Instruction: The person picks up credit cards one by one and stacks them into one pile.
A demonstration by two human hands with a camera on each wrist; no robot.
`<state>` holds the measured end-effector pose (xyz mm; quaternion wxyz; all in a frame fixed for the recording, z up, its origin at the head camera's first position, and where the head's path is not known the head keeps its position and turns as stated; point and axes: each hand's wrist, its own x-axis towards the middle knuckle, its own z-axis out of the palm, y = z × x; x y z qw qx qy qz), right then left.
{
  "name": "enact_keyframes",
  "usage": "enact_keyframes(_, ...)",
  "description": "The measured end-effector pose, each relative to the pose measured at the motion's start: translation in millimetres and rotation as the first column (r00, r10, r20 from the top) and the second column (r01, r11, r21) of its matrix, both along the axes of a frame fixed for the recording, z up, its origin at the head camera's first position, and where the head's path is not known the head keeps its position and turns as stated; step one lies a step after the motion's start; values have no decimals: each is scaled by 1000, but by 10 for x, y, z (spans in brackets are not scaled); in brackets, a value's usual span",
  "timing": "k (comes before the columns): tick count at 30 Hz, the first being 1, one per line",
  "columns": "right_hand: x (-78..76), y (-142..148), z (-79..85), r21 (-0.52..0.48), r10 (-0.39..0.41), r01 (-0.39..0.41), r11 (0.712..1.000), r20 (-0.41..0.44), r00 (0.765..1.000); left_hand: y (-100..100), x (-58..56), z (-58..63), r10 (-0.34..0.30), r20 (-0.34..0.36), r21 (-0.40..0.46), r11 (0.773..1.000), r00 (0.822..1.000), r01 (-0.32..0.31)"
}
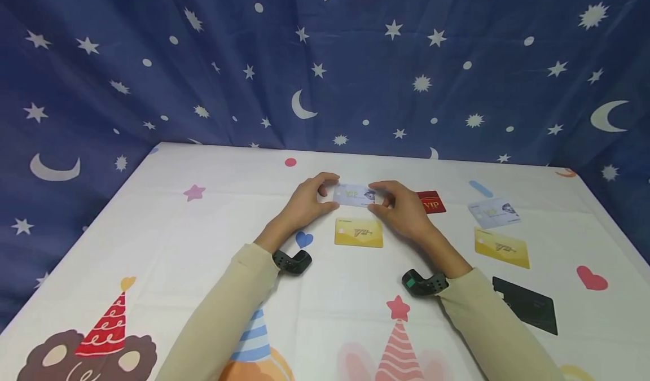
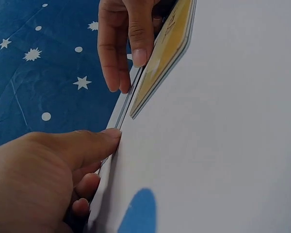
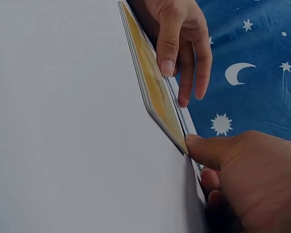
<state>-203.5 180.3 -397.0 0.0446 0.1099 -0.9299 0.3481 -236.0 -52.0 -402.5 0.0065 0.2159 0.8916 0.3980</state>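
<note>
A silver VIP card point(image 1: 354, 195) lies between my two hands near the middle of the table. My left hand point(image 1: 306, 199) holds its left end between thumb and forefinger. At the opposite end, my right hand point(image 1: 401, 207) grips it the same way. Just in front lies a gold card point(image 1: 358, 233); the wrist views show layered edges under this gold card point(image 2: 157, 60), like a small stack. Partly hidden behind my right hand is a red VIP card point(image 1: 431, 202).
To the right, another silver card point(image 1: 494, 213), a second gold card point(image 1: 501, 248) and a black card point(image 1: 525, 305) form a column, the black one partly behind my right sleeve point(image 1: 487, 313). A white cloth printed with party figures covers the table point(image 1: 203, 245). A dark blue starry curtain point(image 1: 355, 76) hangs behind.
</note>
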Motion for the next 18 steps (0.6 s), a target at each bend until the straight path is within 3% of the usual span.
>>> enact_keyframes(9, -13, -5, 16, 20, 49, -49, 999, 21, 999, 25, -28, 8, -28, -10, 32, 999, 1000, 28)
enact_keyframes(18, -21, -19, 59, 49, 66, -70, 996, 83, 994, 55, -49, 9, -35, 43, 29, 999, 998, 34)
